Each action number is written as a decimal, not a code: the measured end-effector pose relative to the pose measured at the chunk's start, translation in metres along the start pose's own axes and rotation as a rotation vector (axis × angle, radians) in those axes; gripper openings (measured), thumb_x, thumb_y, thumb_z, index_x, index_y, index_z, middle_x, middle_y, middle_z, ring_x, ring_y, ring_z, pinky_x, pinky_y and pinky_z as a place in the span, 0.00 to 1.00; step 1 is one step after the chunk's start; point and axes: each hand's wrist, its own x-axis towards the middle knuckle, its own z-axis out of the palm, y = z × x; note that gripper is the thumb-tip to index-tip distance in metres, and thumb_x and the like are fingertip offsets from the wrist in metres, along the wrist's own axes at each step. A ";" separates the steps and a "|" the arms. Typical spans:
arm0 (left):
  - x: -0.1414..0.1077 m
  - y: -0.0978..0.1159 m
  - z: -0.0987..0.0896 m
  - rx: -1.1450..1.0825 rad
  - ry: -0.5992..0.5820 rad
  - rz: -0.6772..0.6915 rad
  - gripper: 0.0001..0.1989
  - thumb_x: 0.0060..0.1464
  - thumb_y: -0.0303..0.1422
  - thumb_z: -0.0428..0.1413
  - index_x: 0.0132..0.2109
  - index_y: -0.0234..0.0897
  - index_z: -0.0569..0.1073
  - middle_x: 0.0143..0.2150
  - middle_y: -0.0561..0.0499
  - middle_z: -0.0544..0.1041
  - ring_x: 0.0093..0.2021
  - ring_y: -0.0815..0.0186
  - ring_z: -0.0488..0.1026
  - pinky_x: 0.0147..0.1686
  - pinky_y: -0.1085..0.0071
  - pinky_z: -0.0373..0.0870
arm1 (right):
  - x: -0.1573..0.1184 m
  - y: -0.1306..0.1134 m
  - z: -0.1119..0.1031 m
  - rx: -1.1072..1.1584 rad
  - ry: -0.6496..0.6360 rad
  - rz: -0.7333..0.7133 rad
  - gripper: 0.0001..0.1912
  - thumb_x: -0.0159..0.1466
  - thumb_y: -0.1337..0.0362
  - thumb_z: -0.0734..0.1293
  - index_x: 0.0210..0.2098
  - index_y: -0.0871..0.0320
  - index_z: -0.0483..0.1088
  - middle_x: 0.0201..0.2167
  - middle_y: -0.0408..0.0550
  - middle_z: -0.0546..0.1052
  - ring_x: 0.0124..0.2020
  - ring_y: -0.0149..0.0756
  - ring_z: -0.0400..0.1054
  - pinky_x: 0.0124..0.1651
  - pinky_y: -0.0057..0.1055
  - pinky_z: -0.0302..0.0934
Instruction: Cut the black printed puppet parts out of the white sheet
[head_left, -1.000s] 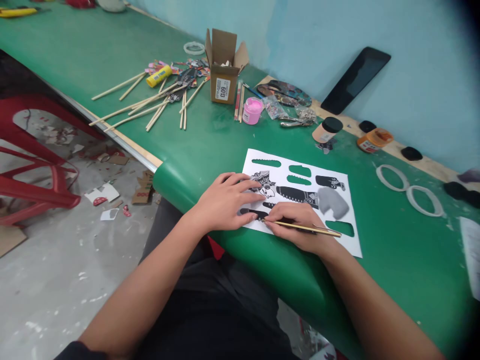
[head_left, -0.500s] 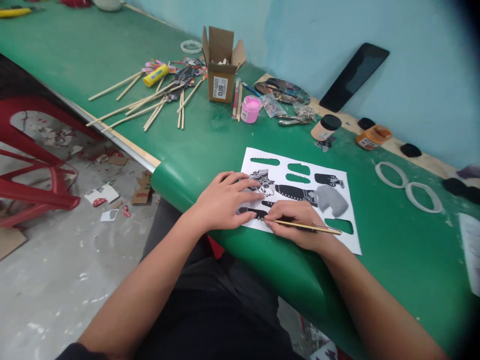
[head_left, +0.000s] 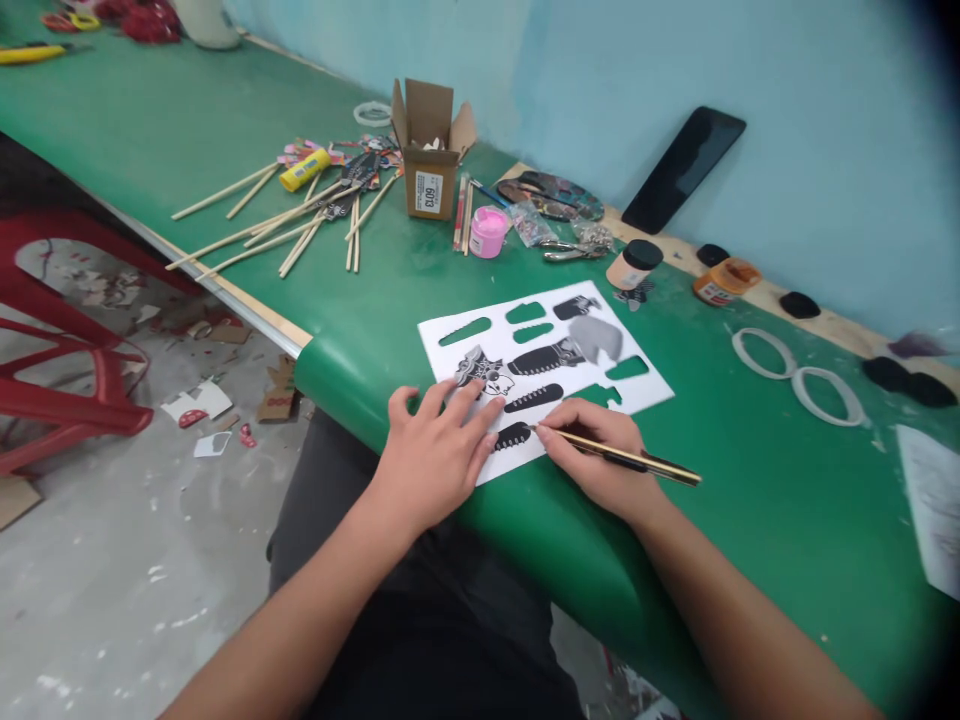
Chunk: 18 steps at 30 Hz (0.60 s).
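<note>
On the green-covered table lies a white sheet with printed black shapes and several cut-out openings through which the green shows. My left hand rests on the sheet's near-left part, fingers spread and pressing it flat. My right hand grips a slim gold-and-black pen-like tool; its tip is too small to make out. That tip meets the sheet at the end of a black printed strip with small pale marks along its edge. A second black strip and a larger dark shape lie just beyond.
Behind the sheet stand a cardboard box, a pink jar, a black-lidded jar and an orange jar. Wooden sticks and a yellow glue stick lie left. Two white rings lie right. A red stool stands on the floor.
The sheet has turned counterclockwise and shifted left. My left hand has moved a little down and left with it. The tool stays in my right hand, its tip now at the strip's right end.
</note>
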 end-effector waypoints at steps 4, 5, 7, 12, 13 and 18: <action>-0.007 0.015 -0.006 -0.005 0.020 -0.095 0.23 0.66 0.37 0.47 0.66 0.44 0.63 0.60 0.43 0.72 0.55 0.47 0.68 0.48 0.44 0.59 | 0.004 0.004 0.000 -0.020 -0.060 -0.007 0.05 0.61 0.66 0.68 0.28 0.57 0.72 0.25 0.44 0.76 0.25 0.31 0.67 0.28 0.29 0.59; -0.004 0.014 -0.007 -0.025 0.023 -0.071 0.23 0.66 0.37 0.48 0.66 0.42 0.63 0.59 0.43 0.73 0.54 0.49 0.69 0.48 0.46 0.60 | 0.004 0.005 0.000 -0.012 -0.068 -0.018 0.05 0.61 0.66 0.68 0.28 0.57 0.71 0.26 0.44 0.76 0.25 0.31 0.67 0.29 0.29 0.59; 0.005 0.009 -0.006 -0.075 0.023 0.062 0.22 0.65 0.36 0.49 0.63 0.39 0.66 0.60 0.44 0.72 0.58 0.50 0.67 0.52 0.50 0.61 | 0.005 0.007 -0.002 0.008 -0.080 -0.055 0.05 0.61 0.66 0.68 0.28 0.57 0.71 0.26 0.44 0.76 0.25 0.31 0.67 0.29 0.29 0.59; 0.018 0.001 0.007 -0.117 -0.006 0.221 0.19 0.66 0.36 0.47 0.62 0.43 0.69 0.67 0.51 0.65 0.67 0.52 0.57 0.59 0.55 0.58 | 0.002 0.004 -0.003 -0.025 0.006 -0.101 0.06 0.62 0.65 0.68 0.28 0.57 0.71 0.26 0.44 0.77 0.25 0.31 0.68 0.30 0.28 0.60; 0.017 0.003 0.009 -0.104 0.005 0.165 0.19 0.66 0.35 0.46 0.62 0.44 0.68 0.66 0.51 0.65 0.67 0.52 0.58 0.57 0.54 0.60 | 0.002 0.003 -0.003 -0.040 0.021 -0.104 0.06 0.62 0.65 0.68 0.28 0.57 0.72 0.26 0.44 0.77 0.26 0.31 0.69 0.30 0.28 0.61; 0.009 0.015 0.017 -0.079 0.086 0.032 0.20 0.64 0.34 0.47 0.60 0.45 0.70 0.65 0.50 0.68 0.63 0.50 0.62 0.52 0.50 0.61 | 0.001 0.002 -0.002 -0.079 -0.025 -0.147 0.04 0.61 0.68 0.68 0.29 0.57 0.72 0.25 0.43 0.77 0.25 0.30 0.69 0.30 0.27 0.60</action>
